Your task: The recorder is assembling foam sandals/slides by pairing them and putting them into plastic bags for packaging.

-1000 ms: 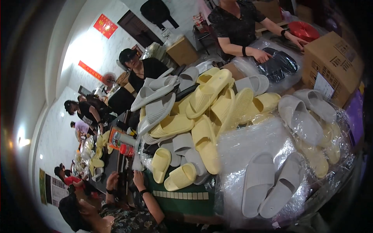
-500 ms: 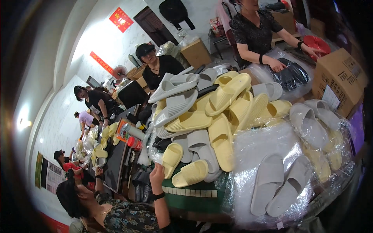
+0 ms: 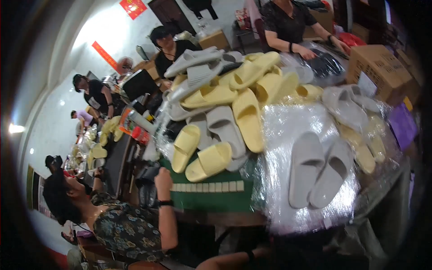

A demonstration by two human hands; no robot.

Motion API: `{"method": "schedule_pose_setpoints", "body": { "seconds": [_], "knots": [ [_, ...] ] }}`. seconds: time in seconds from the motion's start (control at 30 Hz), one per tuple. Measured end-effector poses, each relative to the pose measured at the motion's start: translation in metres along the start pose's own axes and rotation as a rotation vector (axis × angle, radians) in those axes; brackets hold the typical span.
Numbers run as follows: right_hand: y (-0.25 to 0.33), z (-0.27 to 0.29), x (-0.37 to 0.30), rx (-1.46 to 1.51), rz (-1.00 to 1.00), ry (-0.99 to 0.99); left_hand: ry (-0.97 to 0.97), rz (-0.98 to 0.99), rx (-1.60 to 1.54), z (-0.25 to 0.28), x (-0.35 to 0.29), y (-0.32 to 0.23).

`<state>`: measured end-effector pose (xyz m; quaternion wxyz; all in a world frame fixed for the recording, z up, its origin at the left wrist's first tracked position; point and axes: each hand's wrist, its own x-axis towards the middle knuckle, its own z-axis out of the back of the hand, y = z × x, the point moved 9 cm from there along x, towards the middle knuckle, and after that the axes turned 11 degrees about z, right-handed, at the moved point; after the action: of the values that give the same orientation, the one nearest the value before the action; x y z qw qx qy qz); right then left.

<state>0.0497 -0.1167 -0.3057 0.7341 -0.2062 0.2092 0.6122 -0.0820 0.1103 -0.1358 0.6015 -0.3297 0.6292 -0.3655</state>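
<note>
At the lower edge a forearm with a black wristband (image 3: 250,256) reaches in, and my left hand (image 3: 261,252) is just past it, dim and partly lost in shadow below the table edge. Its fingers do not show. My right hand is out of the picture. Nearest above lies a stack of clear plastic bags (image 3: 283,220), with a pair of grey slippers (image 3: 307,173) side by side on top. To the left, two loose yellow slippers (image 3: 209,162) rest by a green mat (image 3: 211,200). Behind them rises a heap of grey and yellow slippers (image 3: 247,117).
Bagged slippers (image 3: 360,146) lie at the right, beside a cardboard box (image 3: 382,67) and something purple (image 3: 402,123). At the left a co-worker in a patterned shirt (image 3: 126,229) holds a hand (image 3: 163,182) by the mat. Other people work farther back.
The view has tilted downward, so the table sits higher in the picture. A forearm has come in at the lower edge. The co-worker's hand has moved away from the yellow slipper.
</note>
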Motion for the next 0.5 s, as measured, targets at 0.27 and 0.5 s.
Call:
{"method": "schedule_pose_setpoints", "body": {
  "seconds": [0.27,0.5],
  "knots": [
    [0.139,-0.058,-0.116,0.051,-0.099,0.154,-1.15,0.179,0.11,-0.047,0.071,0.032],
    [0.116,-0.083,-0.171,1.365,-0.963,-0.22,-0.541,0.643,0.316,-0.044,0.065,0.01]
  ]
}}
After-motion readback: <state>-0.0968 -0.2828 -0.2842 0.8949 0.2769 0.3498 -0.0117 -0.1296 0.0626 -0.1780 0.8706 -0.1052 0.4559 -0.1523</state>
